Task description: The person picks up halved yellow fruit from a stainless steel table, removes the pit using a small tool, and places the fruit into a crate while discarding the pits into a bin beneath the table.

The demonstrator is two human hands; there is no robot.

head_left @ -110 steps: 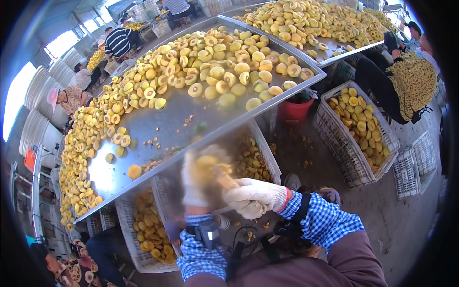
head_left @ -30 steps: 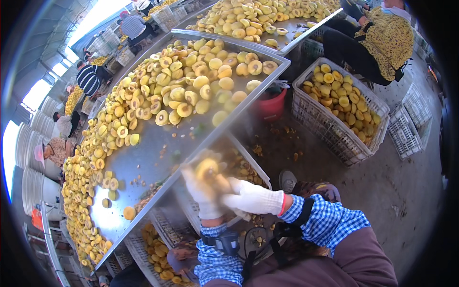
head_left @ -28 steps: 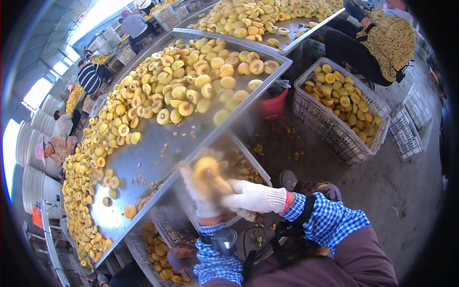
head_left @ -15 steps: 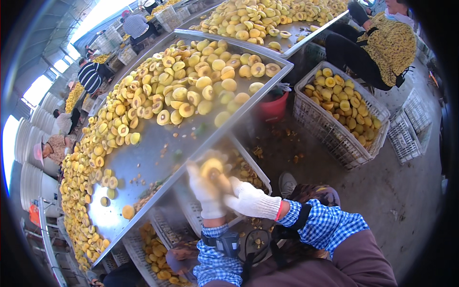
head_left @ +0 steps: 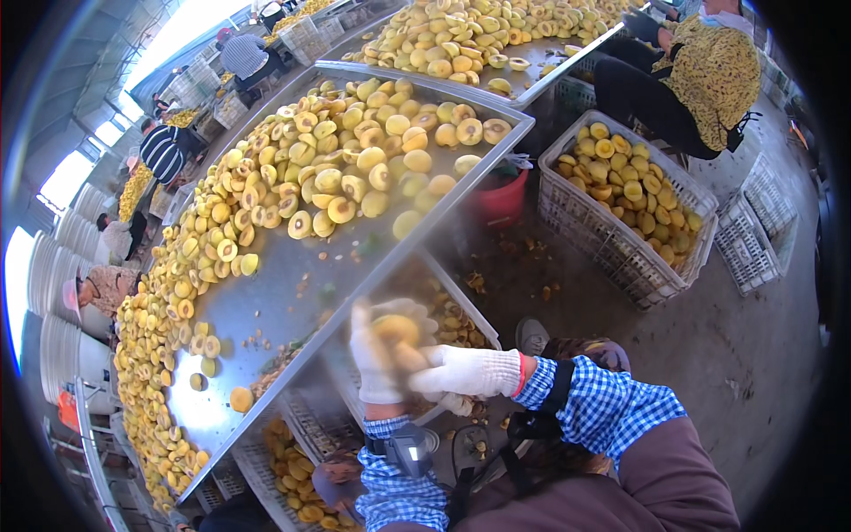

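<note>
White-gloved, the left hand [head_left: 370, 362] is curled around a yellow stone-fruit half [head_left: 396, 330], located just off the near edge of the metal bench [head_left: 288, 262] in the head view. The right hand [head_left: 472, 371], also gloved, is clamped on a tan piece [head_left: 410, 358] directed at the fruit; motion blur obscures its form. Halved fruits [head_left: 341, 168] lie heaped on the bench. A red bucket [head_left: 498, 202] and a fruit-filled plastic crate [head_left: 612, 244] stand at right.

I see open room over the bare middle of the table [head_left: 284, 275]. Heaped fruit [head_left: 292, 177] blocks its far side.
</note>
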